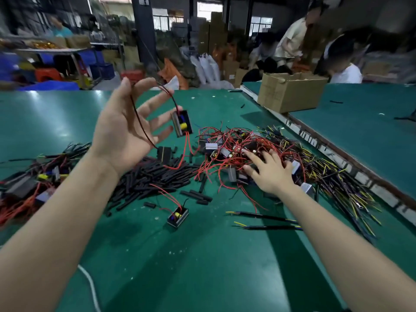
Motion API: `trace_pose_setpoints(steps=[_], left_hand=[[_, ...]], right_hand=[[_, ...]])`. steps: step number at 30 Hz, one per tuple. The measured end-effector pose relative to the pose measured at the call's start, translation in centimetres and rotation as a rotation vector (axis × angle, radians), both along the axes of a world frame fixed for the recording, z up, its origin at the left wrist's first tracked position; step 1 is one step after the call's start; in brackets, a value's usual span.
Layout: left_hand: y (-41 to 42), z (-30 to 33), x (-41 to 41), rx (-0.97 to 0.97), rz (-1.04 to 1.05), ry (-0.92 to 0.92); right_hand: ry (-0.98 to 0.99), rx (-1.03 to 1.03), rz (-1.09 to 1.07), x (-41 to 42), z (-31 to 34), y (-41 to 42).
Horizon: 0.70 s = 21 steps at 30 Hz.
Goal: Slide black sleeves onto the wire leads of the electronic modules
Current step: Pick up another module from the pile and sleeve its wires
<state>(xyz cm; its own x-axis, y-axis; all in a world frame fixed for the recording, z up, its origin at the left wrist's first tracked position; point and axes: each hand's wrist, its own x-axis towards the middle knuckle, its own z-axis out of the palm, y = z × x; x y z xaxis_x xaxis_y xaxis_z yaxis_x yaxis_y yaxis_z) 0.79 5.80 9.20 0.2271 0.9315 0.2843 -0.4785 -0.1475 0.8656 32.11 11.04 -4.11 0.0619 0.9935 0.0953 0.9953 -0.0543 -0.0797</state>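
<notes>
Readable text: none.
Cardboard box [290, 91]: no print legible.
Bench [202, 255] edge strip: dark marks, too blurred to read.

— What colour is the table [202, 266] under the hands?
— Green, glossy, with pale glare patches.
— And the heap beneath the right hand [271, 171]?
— Mostly red wires [227, 140], with yellow and dark blue ones further right.
— The module [182, 123] hanging by the left hand [126, 127]?
— Black case, a yellow part and a blue one inside, red lead.
— The sleeves [153, 176] below that hand?
— Plain black.
— The box [290, 92] beyond the right hand?
— Brown cardboard.
</notes>
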Motion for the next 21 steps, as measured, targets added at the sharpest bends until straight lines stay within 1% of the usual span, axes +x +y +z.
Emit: trace_pose_setpoints(steps=[2, 3, 4, 6, 8, 9, 10, 11, 13, 14, 15, 17, 18, 19, 20, 21], left_hand=[[-0.3, -1.2, -0.2, -0.038, -0.028, -0.022], [-0.5, -1.8, -0.4, -0.048, -0.04, -0.035], [-0.6, -2.2, -0.6, -0.058, -0.049, -0.045], [-0.8, -2.9, -1.3, -0.077, -0.055, -0.058], [-1.0, -3.6, -1.7, -0.094, -0.048, -0.048], [-1.0, -3.9, -1.9, -0.104, -0.043, -0.042], [-1.1, -4.1, -2.0, -0.116, -0.037, -0.04], [-1.2, -4.3, -2.1, -0.127, -0.03, -0.038], [-1.3, -4.8, -2.2, -0.146, -0.019, -0.026], [-1.4, -5.1, -2.4, -0.157, -0.016, -0.02], [-1.5, -5.4, -2.6, -0.166, -0.014, -0.013], [-1.6, -6.0, -3.1, -0.181, -0.003, -0.004], [-1.6, -6.2, -3.4, -0.189, 0.002, -0.009], [-1.7, -6.5, -3.6, -0.198, 0.003, -0.024], [-1.7, -6.6, -3.9, -0.211, 0.002, -0.041], [-1.6, -6.8, -4.1, -0.225, -0.001, -0.058]], right_hand=[[-0.042, -0.021, -0.017, -0.5, 0.2, 0.7], [-0.074, -0.008, -0.014, -0.8, 0.3, 0.7], [-0.108, 0.048, -0.011, -1.1, 0.4, 0.5], [-0.15, 0.288, 0.001, -2.0, 0.7, -0.5], [-0.141, 0.551, 0.032, -3.4, 0.8, -2.1], [-0.12, 0.641, 0.041, -4.4, 0.8, -3.0], [-0.106, 0.672, 0.045, -5.6, 1.0, -3.9], [-0.118, 0.658, 0.044, -6.8, 1.1, -4.7], [-0.161, 0.547, 0.051, -9.1, 1.7, -6.2], [-0.14, 0.463, 0.077, -10.1, 2.1, -6.8], [-0.075, 0.368, 0.141, -11.0, 2.5, -7.3], [0.141, 0.13, 0.401, -12.4, 3.0, -8.2], [0.188, 0.0, 0.552, -13.1, 3.2, -8.6], [0.169, -0.122, 0.675, -13.9, 3.2, -9.1], [0.12, -0.216, 0.746, -14.5, 2.9, -9.6], [0.063, -0.255, 0.772, -15.0, 2.4, -9.9]])
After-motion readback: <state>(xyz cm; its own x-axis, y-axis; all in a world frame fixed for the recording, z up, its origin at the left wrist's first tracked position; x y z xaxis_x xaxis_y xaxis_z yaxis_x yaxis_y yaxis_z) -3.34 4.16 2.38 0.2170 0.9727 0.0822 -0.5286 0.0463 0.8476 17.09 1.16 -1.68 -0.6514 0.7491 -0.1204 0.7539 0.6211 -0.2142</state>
